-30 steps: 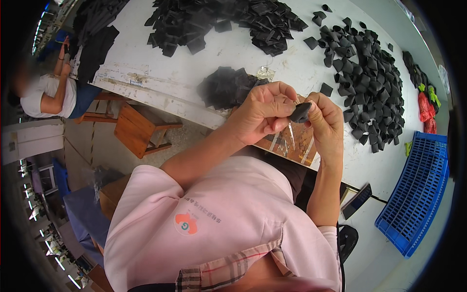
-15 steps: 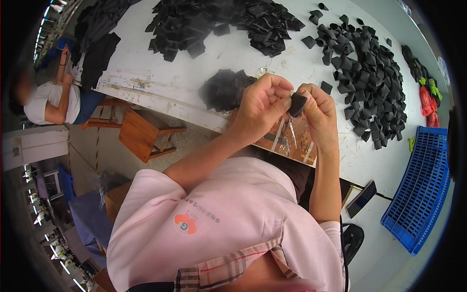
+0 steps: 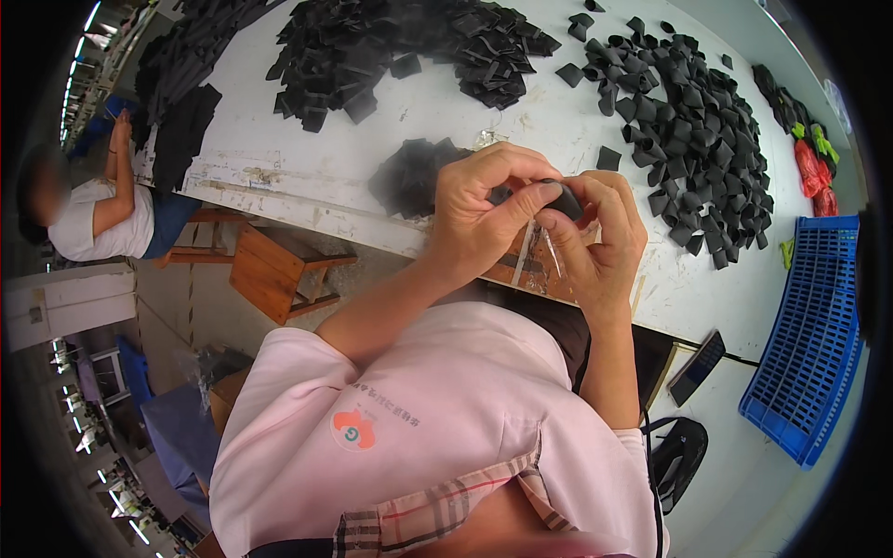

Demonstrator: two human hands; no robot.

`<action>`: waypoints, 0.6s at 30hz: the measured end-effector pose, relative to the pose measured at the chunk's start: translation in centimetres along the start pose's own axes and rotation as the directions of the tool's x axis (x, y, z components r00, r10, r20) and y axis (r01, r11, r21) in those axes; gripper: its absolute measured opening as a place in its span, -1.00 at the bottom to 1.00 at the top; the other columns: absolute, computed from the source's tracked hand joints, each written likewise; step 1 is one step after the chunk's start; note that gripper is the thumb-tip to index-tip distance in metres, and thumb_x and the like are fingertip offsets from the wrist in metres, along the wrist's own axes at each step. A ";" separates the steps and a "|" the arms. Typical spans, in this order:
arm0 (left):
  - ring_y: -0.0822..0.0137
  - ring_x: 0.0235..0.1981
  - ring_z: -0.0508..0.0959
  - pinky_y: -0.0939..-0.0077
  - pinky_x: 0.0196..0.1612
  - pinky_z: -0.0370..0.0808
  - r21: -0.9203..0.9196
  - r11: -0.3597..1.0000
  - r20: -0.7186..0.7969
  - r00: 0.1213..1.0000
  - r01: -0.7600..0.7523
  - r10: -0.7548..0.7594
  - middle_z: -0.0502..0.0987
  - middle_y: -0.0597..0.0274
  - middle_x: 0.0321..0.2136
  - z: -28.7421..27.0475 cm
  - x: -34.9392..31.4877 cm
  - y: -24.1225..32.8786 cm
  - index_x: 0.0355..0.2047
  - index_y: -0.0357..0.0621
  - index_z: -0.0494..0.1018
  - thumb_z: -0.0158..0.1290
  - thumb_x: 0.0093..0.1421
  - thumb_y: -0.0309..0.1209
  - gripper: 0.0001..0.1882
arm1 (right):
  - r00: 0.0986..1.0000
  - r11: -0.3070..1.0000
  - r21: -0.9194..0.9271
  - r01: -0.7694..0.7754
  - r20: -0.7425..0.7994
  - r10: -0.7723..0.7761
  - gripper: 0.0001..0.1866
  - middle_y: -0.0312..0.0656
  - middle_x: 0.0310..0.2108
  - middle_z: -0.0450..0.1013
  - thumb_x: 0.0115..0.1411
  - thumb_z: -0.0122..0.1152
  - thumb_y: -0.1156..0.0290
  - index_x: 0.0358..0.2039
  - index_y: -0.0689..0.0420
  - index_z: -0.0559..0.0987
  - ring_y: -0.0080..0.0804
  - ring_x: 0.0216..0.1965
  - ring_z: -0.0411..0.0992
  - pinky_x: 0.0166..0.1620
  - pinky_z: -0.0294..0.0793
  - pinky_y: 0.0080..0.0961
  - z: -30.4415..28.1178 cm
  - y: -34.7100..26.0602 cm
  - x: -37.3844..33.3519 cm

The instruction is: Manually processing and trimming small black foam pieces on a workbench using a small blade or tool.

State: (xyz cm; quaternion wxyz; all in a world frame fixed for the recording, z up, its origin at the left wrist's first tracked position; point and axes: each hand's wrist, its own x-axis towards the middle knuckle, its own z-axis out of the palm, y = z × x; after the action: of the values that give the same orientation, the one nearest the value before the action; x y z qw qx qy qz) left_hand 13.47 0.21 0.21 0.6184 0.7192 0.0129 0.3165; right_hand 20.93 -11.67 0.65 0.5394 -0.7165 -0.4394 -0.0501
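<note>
My left hand (image 3: 488, 209) and my right hand (image 3: 600, 237) meet over the near edge of the table. Between them they pinch one small black fabric piece (image 3: 565, 199), thumbs and fingers closed on it; part of it is hidden by the fingers. Beside my left hand lies a small heap of flat black pieces (image 3: 405, 177). A single flat black piece (image 3: 609, 158) rests just beyond my right hand. Farther right spreads a large pile of curled, loop-like black pieces (image 3: 712, 139).
Heaps of flat black pieces (image 3: 326, 60) cover the far side of the white table (image 3: 307, 167). A blue plastic crate (image 3: 807, 344) stands at the right, near red and green bags (image 3: 812, 172). Leftward, a person (image 3: 102, 205) sits at the table near a wooden stool (image 3: 265, 270).
My hands have drawn closer together and turned the black piece, with the right fingers now curled around its far side. The view has shifted slightly.
</note>
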 end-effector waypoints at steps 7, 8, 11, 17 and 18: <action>0.49 -0.42 0.44 0.68 -0.31 0.38 -0.563 0.820 -0.176 0.955 0.101 -0.238 0.47 0.16 -0.43 -0.8 0.0 -0.5 -0.40 -0.32 0.40 -0.01 0.06 -0.58 -0.92 | 0.997 0.997 0.044 -0.071 0.018 0.070 -0.78 -0.24 -0.53 0.34 -0.15 0.26 0.52 -0.43 0.21 0.46 -0.54 -0.58 0.31 -0.58 0.28 -0.68 -0.2 -1.0 0.7; 0.48 -0.41 0.44 0.67 -0.30 0.38 -0.612 0.784 -0.157 0.956 0.103 -0.248 0.47 0.15 -0.42 -1.0 0.0 -0.6 -0.39 -0.32 0.39 -0.01 0.06 -0.57 -0.91 | 0.998 0.997 0.036 -0.064 0.016 0.063 -0.80 -0.24 -0.55 0.34 -0.14 0.25 0.53 -0.44 0.21 0.47 -0.55 -0.59 0.31 -0.59 0.28 -0.69 -0.2 -1.0 0.8; 0.47 -0.38 0.43 0.64 -0.29 0.38 -0.654 0.751 -0.144 0.960 0.090 -0.240 0.47 0.14 -0.41 -0.9 -0.3 -1.0 -0.39 -0.31 0.39 -0.01 0.07 -0.56 -0.91 | 0.995 0.994 0.046 -0.095 0.014 0.094 -0.80 -0.25 -0.57 0.34 -0.14 0.25 0.53 -0.43 0.22 0.48 -0.55 -0.59 0.31 -0.58 0.28 -0.69 -0.4 -1.3 0.8; 0.48 -0.41 0.42 0.65 -0.30 0.37 -0.420 0.907 -0.104 0.993 0.011 -0.061 0.47 0.13 -0.39 -1.0 -0.1 -0.8 -0.40 -0.30 0.39 -0.02 0.07 -0.58 -0.93 | 0.982 0.969 0.185 -0.162 0.130 0.139 -0.75 -0.26 -0.55 0.36 -0.15 0.26 0.50 -0.39 0.24 0.50 -0.58 -0.63 0.27 -0.57 0.25 -0.70 -0.9 -1.9 1.3; 0.48 -0.41 0.42 0.65 -0.30 0.37 -0.421 0.907 -0.106 0.992 0.011 -0.061 0.47 0.13 -0.39 -1.1 -0.1 -0.7 -0.40 -0.30 0.39 -0.02 0.07 -0.58 -0.93 | 0.981 0.969 0.185 -0.162 0.133 0.139 -0.75 -0.26 -0.55 0.36 -0.15 0.26 0.50 -0.39 0.24 0.50 -0.58 -0.63 0.27 -0.57 0.25 -0.70 -1.0 -1.8 1.3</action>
State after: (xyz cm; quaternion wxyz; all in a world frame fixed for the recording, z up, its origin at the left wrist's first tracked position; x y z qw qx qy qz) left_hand 13.17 1.32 -0.43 0.7623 0.5495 -0.0060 0.3420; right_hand 20.87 -11.62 3.12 0.5821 -0.6932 -0.4179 0.0769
